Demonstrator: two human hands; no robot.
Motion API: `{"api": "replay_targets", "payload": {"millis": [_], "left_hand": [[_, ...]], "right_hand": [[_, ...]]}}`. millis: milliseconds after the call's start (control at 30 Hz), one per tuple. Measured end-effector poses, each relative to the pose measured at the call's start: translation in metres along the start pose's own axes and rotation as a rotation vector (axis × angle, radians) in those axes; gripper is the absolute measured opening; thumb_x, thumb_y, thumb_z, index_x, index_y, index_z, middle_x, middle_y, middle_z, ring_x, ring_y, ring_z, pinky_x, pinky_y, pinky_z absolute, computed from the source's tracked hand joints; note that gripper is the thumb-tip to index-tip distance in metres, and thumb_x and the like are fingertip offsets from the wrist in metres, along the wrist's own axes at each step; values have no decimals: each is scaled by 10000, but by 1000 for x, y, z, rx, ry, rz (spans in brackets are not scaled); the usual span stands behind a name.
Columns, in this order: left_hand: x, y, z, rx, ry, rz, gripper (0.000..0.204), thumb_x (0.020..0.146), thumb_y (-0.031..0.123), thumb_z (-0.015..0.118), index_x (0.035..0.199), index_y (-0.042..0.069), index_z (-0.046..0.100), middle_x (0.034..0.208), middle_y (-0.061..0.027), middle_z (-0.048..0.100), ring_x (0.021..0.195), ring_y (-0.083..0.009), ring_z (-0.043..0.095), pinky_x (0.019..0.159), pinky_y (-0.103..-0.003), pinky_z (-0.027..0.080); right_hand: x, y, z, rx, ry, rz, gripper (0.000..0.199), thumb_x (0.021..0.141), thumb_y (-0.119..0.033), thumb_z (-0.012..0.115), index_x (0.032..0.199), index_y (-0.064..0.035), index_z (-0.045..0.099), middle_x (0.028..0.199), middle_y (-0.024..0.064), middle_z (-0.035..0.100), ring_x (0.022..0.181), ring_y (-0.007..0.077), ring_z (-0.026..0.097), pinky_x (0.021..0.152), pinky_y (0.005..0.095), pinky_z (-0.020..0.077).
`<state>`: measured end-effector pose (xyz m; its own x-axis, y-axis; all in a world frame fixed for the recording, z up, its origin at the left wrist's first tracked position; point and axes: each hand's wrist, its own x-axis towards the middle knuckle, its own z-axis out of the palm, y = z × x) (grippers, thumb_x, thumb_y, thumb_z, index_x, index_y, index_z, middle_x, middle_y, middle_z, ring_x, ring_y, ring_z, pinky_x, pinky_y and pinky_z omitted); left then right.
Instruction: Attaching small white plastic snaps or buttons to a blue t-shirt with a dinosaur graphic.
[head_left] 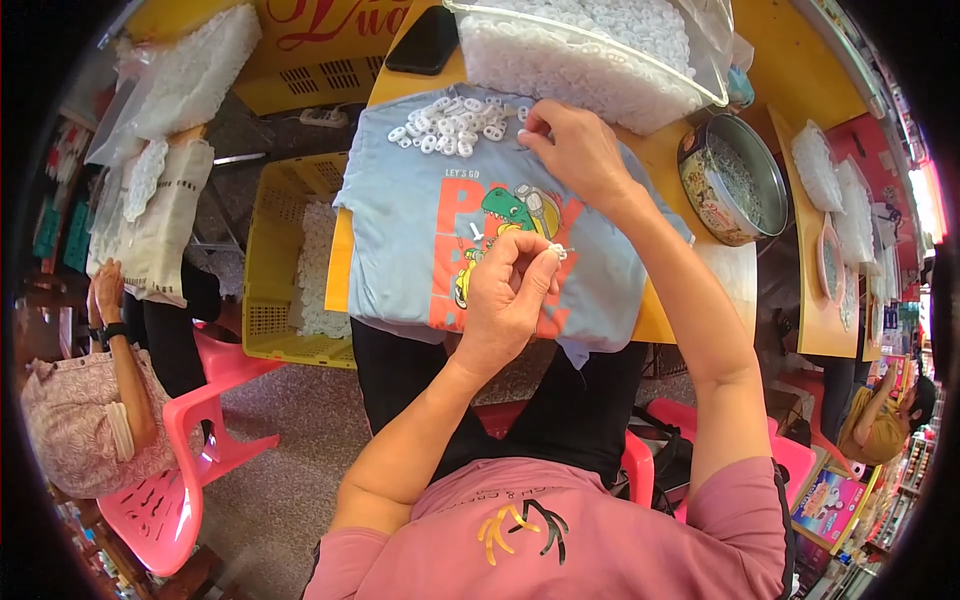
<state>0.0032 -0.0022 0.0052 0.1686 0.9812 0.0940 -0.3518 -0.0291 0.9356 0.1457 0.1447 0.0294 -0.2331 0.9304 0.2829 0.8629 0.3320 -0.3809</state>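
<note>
person's own pink shirt (560, 530) fills the near edge, above black trousers and a pink chair (640, 465). left hand (510, 290) is raised over the blue cloth (470, 200), fingers pinched on a small white ring piece (558, 250), lifted clear, likely for a closer look or fitting. right hand (575, 150) lies beyond the left fingertips, fingers curled down at the edge of a loose heap of white rings (455, 125), apparently picking one; whether anything is gripped cannot be told. the cloth seems spread to keep pieces from rolling. past the right fingers a clear tub (600, 70) of rings crowds the heap; a round tin (735, 180) stands to its right, a yellow crate (275, 260) left of the table (700, 270). another person (90, 400) sits far left.
</note>
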Motion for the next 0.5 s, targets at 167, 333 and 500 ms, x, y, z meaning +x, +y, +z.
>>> {"api": "replay_targets", "payload": {"millis": [167,333,500], "left_hand": [[0,2,0,-14,-10,-3,75,981,102,563,1009,36,542,852,-6,601,719,-70,553,655,-217,459],[5,-5,0,-13,16,165,57,986,87,541,1021,43,546,1008,-62,598,767,-74,565,655,-215,459],[6,-2,-3,17,-71,227,75,981,59,524,1043,28,552,1306,-176,521,932,-141,620,789,-266,516]], "right_hand": [[-22,-4,-34,683,-117,268,225,866,-205,710,990,-21,672,804,31,662,692,93,598,632,226,484],[-62,-11,-59,1104,-176,381,226,877,-204,713,1005,-23,673,841,-3,646,695,53,575,617,215,489],[-93,-16,-68,1345,-194,477,261,892,-182,695,1087,-18,642,902,15,642,715,65,575,620,236,504]]}}
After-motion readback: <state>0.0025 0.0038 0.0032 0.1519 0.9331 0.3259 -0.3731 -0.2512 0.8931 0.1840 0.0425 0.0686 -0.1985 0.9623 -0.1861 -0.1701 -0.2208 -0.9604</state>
